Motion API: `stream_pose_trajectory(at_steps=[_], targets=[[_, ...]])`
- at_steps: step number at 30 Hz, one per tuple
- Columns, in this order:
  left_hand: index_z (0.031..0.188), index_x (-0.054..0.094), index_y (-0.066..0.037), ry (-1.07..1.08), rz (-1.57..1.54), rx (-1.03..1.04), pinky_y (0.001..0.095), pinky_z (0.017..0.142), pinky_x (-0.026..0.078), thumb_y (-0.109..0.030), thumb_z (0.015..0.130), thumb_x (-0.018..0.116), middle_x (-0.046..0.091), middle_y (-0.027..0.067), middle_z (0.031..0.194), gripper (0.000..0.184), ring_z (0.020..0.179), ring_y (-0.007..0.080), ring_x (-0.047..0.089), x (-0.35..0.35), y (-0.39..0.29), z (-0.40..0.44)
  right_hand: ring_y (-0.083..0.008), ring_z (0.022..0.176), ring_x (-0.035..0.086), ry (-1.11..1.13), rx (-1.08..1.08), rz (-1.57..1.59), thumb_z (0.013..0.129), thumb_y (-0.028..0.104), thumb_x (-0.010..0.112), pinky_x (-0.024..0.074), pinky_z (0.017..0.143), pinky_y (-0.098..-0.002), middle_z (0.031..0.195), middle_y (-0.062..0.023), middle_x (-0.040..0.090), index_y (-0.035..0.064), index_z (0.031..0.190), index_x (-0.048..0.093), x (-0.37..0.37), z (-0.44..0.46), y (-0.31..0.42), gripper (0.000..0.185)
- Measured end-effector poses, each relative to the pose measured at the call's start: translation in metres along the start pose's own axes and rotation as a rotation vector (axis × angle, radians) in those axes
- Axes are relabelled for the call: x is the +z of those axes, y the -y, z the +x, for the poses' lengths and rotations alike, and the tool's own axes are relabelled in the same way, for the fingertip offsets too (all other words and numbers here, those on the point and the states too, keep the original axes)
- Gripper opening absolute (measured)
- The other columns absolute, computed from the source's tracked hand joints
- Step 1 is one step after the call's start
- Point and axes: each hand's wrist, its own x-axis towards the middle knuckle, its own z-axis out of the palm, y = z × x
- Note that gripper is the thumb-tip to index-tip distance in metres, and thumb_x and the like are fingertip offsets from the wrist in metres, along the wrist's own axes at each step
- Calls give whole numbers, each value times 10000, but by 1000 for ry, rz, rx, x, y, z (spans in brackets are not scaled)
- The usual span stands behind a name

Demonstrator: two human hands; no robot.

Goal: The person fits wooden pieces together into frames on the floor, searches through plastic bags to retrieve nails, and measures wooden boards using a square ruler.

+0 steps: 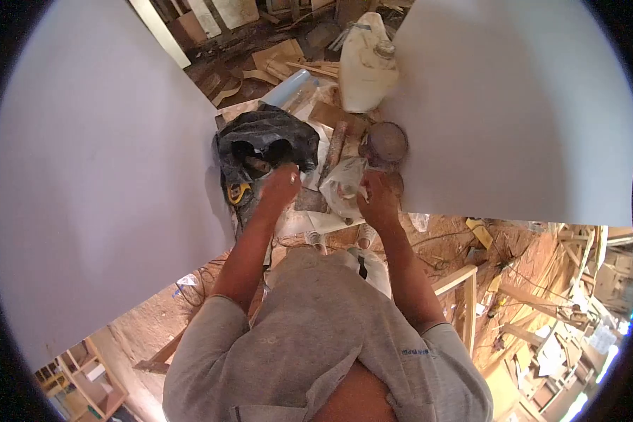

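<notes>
My right hand [380, 199] is closed on the edge of a clear plastic bag [343, 188], which has something small and pale inside. My left hand [282, 186] is curled shut at the front of a black plastic bag [271, 130]; a whitish speck shows at its fingers, too small to name. Openings in the black bag face me. Left of that hand lies a yellow tape measure [238, 193]. Just beyond my right hand stands a round, brownish container [386, 143].
Large pale panels rise at left [112, 169] and right [520, 119], close beside both arms. Behind the bags stand a whitish jerrycan [366, 74] and a light-blue roll [286, 88]. A wooden frame [464, 288] and scattered wood scraps lie on the dirt floor at right.
</notes>
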Motion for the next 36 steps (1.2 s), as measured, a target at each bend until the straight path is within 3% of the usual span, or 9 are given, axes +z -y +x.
stream_pose_trajectory(at_steps=[2, 5, 8, 11, 17, 24, 27, 30, 36], targets=[[1079, 707, -75, -177, -312, -5, 520, 909, 540, -185, 948, 644, 711, 204, 1078, 182, 1039, 428, 670, -45, -1, -8, -460, 1113, 624, -65, 97, -140, 884, 138, 746, 491, 991, -557, 1266, -252, 611, 49, 1189, 578, 13, 5, -16, 359], [1084, 707, -75, -382, -10, -63, 497, 895, 548, -161, 913, 717, 713, 196, 1097, 191, 1046, 413, 680, -68, 25, 6, -298, 803, 697, -256, 181, 121, 869, 101, 770, 562, 790, -440, 998, -119, 702, 75, 1126, 640, -7, 24, -1, 289], [1079, 706, -59, -525, 143, 80, 489, 885, 551, -166, 896, 748, 708, 191, 1091, 216, 1046, 400, 685, -83, 15, 10, -259, 798, 704, -227, 147, 106, 900, 100, 751, 569, 739, -394, 966, -118, 714, 66, 1139, 657, -27, 36, 17, 260], [1076, 703, -38, -228, -335, 17, 496, 915, 544, -175, 869, 783, 695, 183, 1078, 261, 1059, 400, 673, -88, -26, -3, -236, 799, 703, -179, 174, 82, 901, 73, 729, 571, 753, -397, 968, -122, 715, 64, 1148, 670, -25, 34, 11, 254], [1247, 682, -5, -368, 52, 184, 465, 1046, 508, -364, 899, 796, 675, 212, 1305, 513, 1232, 370, 649, -58, -29, -13, -333, 919, 712, -340, 165, 159, 848, -19, 640, 578, 844, -434, 1019, -155, 708, 50, 1077, 676, -43, 28, -5, 242], [1017, 657, -12, -300, -161, 35, 461, 866, 554, -338, 935, 740, 731, 194, 945, 347, 928, 432, 710, -43, -14, 42, -196, 908, 706, -451, 135, 160, 894, -17, 643, 564, 865, -332, 1086, -101, 741, 27, 1044, 687, -48, 27, -19, 163], [950, 616, 13, -514, -458, -51, 444, 778, 564, -227, 967, 676, 723, 171, 823, 248, 797, 368, 730, -106, -27, 51, -329, 950, 717, -363, 218, 185, 835, -8, 665, 567, 887, -425, 1046, -149, 720, 48, 1018, 696, -62, 27, -2, 195], [1015, 565, 15, -512, -1167, -111, 329, 724, 559, -62, 1032, 513, 704, 113, 915, 95, 807, 183, 717, -185, -50, 33, -329, 956, 717, -358, 160, 217, 845, 0, 666, 567, 884, -423, 1048, -149, 720, 54, 1023, 694, -58, 29, -13, 188], [1032, 567, 17, -479, -930, -129, 333, 675, 531, -100, 1015, 590, 681, 93, 897, 120, 742, 179, 678, -219, -35, 11, -265, 935, 726, -369, 52, 236, 902, -14, 637, 570, 877, -372, 1058, -123, 725, 44, 1033, 704, -56, 44, 16, 158]])
